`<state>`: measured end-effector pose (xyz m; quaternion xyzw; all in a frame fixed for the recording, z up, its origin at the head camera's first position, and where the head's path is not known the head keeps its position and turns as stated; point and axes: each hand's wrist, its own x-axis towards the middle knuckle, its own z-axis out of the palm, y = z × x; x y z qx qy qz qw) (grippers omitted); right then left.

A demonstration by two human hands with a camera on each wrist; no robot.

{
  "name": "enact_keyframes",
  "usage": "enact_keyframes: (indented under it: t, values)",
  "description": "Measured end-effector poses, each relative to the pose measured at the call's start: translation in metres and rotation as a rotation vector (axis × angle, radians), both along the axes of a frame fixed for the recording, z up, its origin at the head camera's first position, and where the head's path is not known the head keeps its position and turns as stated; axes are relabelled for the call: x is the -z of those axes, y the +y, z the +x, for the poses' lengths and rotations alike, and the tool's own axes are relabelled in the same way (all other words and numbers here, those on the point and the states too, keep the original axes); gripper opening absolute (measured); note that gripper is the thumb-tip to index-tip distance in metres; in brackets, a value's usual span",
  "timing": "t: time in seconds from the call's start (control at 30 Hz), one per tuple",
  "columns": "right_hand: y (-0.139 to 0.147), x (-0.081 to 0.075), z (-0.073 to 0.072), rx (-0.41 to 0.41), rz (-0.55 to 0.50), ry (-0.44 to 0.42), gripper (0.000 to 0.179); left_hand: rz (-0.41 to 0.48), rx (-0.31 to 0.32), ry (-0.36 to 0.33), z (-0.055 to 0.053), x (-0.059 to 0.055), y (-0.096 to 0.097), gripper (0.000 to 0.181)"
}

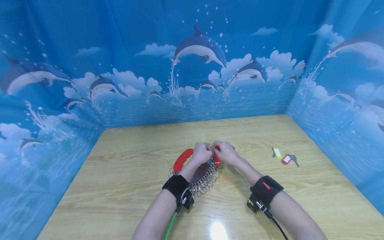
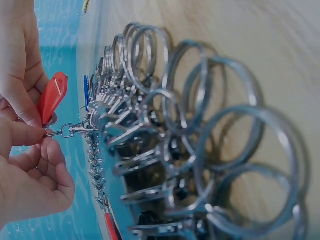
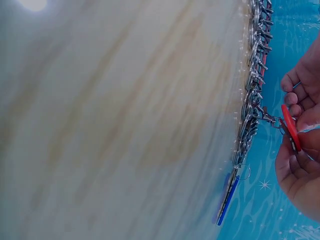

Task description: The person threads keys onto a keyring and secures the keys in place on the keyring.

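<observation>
A loop of many metal snap hooks and split rings (image 1: 207, 181) lies on the table, partly hidden behind my left wrist. At its far side my hands meet. My left hand (image 1: 201, 153) pinches a small key ring (image 2: 49, 134) linked to one snap hook (image 2: 80, 128). Just right of it, my right hand (image 1: 225, 151) holds a red key tag (image 2: 52, 99) between thumb and fingers. A red curved handle (image 1: 183, 160) belongs to the loop's left side. Close by on the right, a blue tag (image 3: 228, 200) hangs from the loop.
To the right on the wooden table (image 1: 126, 186) lie a yellow key tag (image 1: 277, 153) and a red-framed tag (image 1: 286, 159) with a key (image 1: 294, 160). A blue dolphin curtain (image 1: 135, 110) encloses the back and sides. Cables run from both wristbands.
</observation>
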<state>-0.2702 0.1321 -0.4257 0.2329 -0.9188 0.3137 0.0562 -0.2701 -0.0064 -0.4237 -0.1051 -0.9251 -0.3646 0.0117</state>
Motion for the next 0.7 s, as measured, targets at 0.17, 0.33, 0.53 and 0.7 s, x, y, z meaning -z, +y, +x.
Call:
enact_keyframes:
  t: [0.17,0.33,0.53,0.7]
  values:
    - [0.0021,0.004,-0.0042,0.027,-0.058,-0.01,0.004,0.028,0.044,0.007,-0.0014,0.0019,-0.0031,0.035]
    - [0.0071,0.0086,-0.008,0.045,-0.138,-0.091,0.003,0.066,0.121,-0.02,-0.0033,0.0071,-0.0076,0.029]
    - [0.0087,0.008,-0.007,0.042,-0.176,-0.159,0.006,0.092,0.114,-0.007,-0.0019,0.0083,-0.0081,0.033]
    - [0.0081,0.006,-0.0044,-0.007,-0.136,-0.089,0.004,0.105,0.071,-0.022,-0.0008,0.0064,-0.0056,0.034]
